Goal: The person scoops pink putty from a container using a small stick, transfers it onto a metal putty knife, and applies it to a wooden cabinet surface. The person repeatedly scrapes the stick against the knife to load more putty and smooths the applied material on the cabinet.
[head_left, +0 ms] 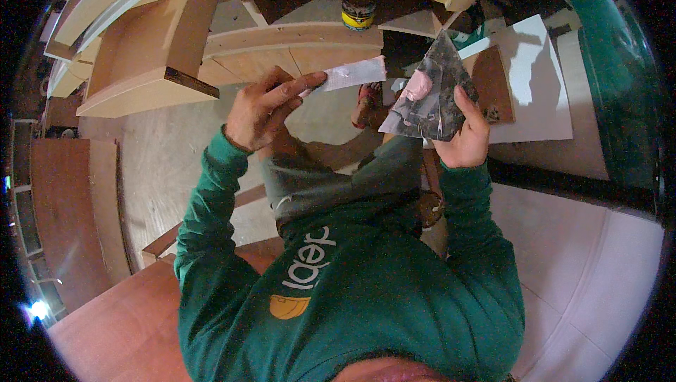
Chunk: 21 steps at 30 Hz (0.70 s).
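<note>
My left hand (264, 109) pinches one end of a pale, flat strip (355, 76) between thumb and fingers. The strip points to the right, and its far end has a pinkish edge. In my right hand (465, 135) is a dark, glossy triangular sheet (443, 104), with the thumb over its right edge and the other fingers hidden beneath. A lump of pink putty-like paste (417, 85) lies on the sheet's left part, among paler smears. The strip's end and the sheet are apart, with a small gap between them.
An open wooden drawer box (144, 44) juts in at upper left. A dark can with a yellow band (358, 14) stands by the wooden frame ahead. To the right lie a white panel (542, 86) and a brown board (493, 76). A reddish board (127, 318) is at lower left.
</note>
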Tool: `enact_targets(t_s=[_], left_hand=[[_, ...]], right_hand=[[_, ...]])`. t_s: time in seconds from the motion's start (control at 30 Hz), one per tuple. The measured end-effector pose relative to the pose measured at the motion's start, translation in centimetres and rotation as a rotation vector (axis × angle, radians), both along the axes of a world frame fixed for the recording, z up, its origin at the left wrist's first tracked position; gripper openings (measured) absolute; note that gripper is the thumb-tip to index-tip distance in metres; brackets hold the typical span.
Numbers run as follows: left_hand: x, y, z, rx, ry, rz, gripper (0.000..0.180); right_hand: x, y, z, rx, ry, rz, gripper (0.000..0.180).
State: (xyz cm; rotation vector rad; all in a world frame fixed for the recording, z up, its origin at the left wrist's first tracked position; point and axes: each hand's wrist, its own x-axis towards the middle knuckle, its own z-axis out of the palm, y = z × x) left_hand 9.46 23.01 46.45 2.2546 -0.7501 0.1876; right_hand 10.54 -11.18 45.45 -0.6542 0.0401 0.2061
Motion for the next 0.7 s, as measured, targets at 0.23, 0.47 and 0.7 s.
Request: enact_targets(t_s=[0.23, 0.47, 0.7], left_hand=[[-0.9, -6.3, 0.0, -0.278, 0.037, -0.127, 0.046], [-0.1, -4.3, -1.6, -0.107, 0.016, -0.142, 0.047], [0.1, -1.5, -1.0, -0.043, -0.028, -0.085, 0.048]], right_hand=[[-0.8, 1.7, 0.6, 0.118, 0.044, 0.200, 0.030], [-0.2, -0.6, -1.1, -0.010, 0.093, 0.076, 0.025], [0.1, -0.8, -0.4, 0.076, 0.122, 0.078, 0.023]])
